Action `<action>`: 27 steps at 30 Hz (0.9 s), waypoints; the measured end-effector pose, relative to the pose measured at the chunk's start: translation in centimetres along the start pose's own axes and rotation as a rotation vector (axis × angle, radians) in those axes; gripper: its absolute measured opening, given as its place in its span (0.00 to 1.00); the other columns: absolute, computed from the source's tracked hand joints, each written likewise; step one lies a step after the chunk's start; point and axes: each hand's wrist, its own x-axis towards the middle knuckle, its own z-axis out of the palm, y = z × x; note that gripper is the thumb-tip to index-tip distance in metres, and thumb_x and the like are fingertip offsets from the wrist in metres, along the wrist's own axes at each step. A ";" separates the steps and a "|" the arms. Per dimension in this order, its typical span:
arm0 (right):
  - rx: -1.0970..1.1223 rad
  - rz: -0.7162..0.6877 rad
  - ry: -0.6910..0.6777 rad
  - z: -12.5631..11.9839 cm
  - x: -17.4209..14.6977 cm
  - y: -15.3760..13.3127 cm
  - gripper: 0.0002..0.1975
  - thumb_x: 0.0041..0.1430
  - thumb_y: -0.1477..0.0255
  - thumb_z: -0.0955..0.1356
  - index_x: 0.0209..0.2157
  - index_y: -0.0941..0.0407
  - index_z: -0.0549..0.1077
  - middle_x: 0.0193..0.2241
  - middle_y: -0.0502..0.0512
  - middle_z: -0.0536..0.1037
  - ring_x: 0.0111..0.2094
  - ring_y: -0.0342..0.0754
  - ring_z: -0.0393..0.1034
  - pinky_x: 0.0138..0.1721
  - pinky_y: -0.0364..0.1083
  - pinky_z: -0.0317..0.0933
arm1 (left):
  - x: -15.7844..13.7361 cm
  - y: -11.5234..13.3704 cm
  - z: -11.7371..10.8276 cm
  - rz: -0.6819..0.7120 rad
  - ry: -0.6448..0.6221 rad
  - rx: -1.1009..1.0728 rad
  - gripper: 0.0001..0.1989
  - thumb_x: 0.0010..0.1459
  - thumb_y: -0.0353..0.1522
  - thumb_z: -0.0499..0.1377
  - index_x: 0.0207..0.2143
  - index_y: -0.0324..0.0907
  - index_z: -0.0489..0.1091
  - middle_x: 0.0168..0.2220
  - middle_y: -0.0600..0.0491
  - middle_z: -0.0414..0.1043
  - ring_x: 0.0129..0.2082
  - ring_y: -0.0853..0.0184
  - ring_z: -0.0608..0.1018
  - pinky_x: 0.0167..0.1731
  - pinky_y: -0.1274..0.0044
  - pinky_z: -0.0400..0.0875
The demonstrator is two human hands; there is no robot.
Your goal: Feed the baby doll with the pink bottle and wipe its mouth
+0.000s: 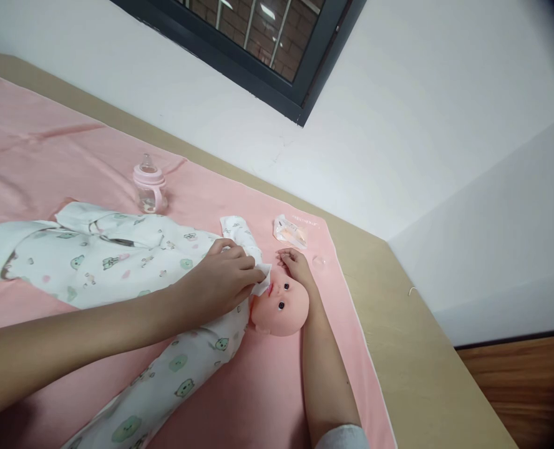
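Observation:
A baby doll (289, 312) lies on its back in a white romper (169, 249) with green and pink animal prints, its head toward the right. My left hand (233, 274) reaches across the doll's chest, fingers closed on a white tissue (262, 280) at the doll's mouth. Beyond the doll's head rests my right hand (296, 263), its fingers loosely stretched out and holding nothing I can see. The right forearm curves round the top of the head, close against it.
A pink-lidded baby bottle (150, 186) stands behind the doll on the pink cloth (239, 399). Near my right hand are a small clear packet (290, 232) and a small transparent round item (319, 260). A white wall (352, 156) with a dark-framed window (300, 106) rises behind the tan surface (398, 337).

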 end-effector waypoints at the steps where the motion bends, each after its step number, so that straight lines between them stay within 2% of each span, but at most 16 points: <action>1: 0.003 0.001 0.001 0.0 0.0 0.0 0.11 0.52 0.69 0.65 0.36 0.57 0.74 0.32 0.52 0.77 0.28 0.42 0.70 0.35 0.45 0.63 | 0.0 0.0 0.0 0.002 0.014 0.005 0.14 0.62 0.23 0.48 0.31 0.41 0.70 0.25 0.56 0.67 0.30 0.65 0.68 0.44 0.67 0.55; 9: -0.001 -0.014 -0.004 0.0 -0.1 0.0 0.11 0.52 0.67 0.66 0.36 0.57 0.74 0.32 0.53 0.77 0.28 0.43 0.70 0.36 0.46 0.64 | -0.2 -0.3 0.8 0.013 0.089 0.044 0.14 0.61 0.23 0.47 0.32 0.42 0.70 0.25 0.55 0.66 0.30 0.65 0.67 0.43 0.67 0.56; 17: 0.000 -0.017 0.007 0.1 -0.2 -0.3 0.11 0.52 0.68 0.65 0.36 0.57 0.74 0.31 0.53 0.77 0.28 0.43 0.70 0.36 0.46 0.64 | -0.1 -0.3 0.3 0.041 0.067 0.030 0.13 0.57 0.20 0.51 0.34 0.42 0.72 0.26 0.54 0.66 0.31 0.63 0.66 0.39 0.68 0.56; 22: -0.018 -0.001 -0.005 0.1 -0.3 -0.6 0.12 0.52 0.69 0.65 0.37 0.58 0.74 0.32 0.53 0.77 0.28 0.42 0.70 0.36 0.45 0.64 | -0.3 -0.4 0.7 0.014 0.034 -0.010 0.22 0.53 0.15 0.49 0.40 0.45 0.72 0.30 0.53 0.68 0.32 0.62 0.65 0.38 0.69 0.55; 27: -0.017 -0.002 -0.003 0.0 -0.1 -0.4 0.10 0.53 0.69 0.65 0.36 0.57 0.74 0.32 0.53 0.77 0.28 0.42 0.70 0.36 0.45 0.64 | -0.4 -0.6 1.1 -0.017 -0.009 -0.059 0.26 0.51 0.13 0.48 0.41 0.49 0.73 0.34 0.53 0.69 0.35 0.62 0.66 0.39 0.68 0.54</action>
